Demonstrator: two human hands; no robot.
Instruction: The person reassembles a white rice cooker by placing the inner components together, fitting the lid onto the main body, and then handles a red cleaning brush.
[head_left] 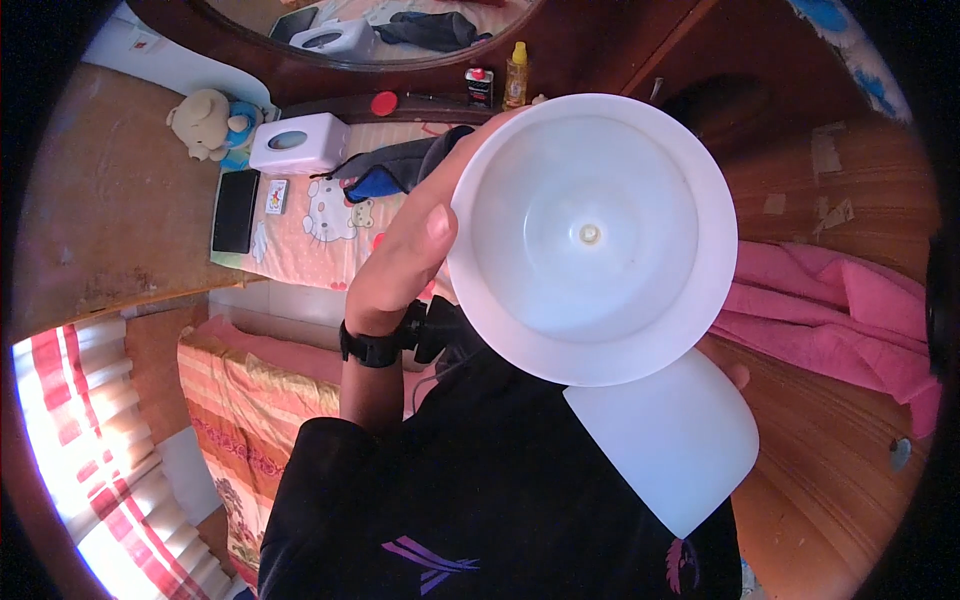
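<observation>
A white plastic object with a round, bowl-shaped part (590, 290) is held up close in front of my chest. Its open side faces me, and a small yellowish nub sits at the centre of the hollow. Below the rim shows a pale, blade-like piece (675, 440) with a rounded end; whether the two are joined is hidden. My left hand (410, 250) is closed around the left side of the bowl, thumb near the rim. Of my right hand (739, 375), only a fingertip shows at the blade-like piece's right edge; the rest is behind it.
On the table's patterned cloth (300, 240) are a white tissue box (300, 143), a black tablet-like slab (236, 211), a small card box (276, 197) and a grey-blue cloth (410, 165). A plush toy (212, 125), yellow bottle (516, 75) and mirror (400, 30) stand behind. Pink fabric (820, 310) hangs right.
</observation>
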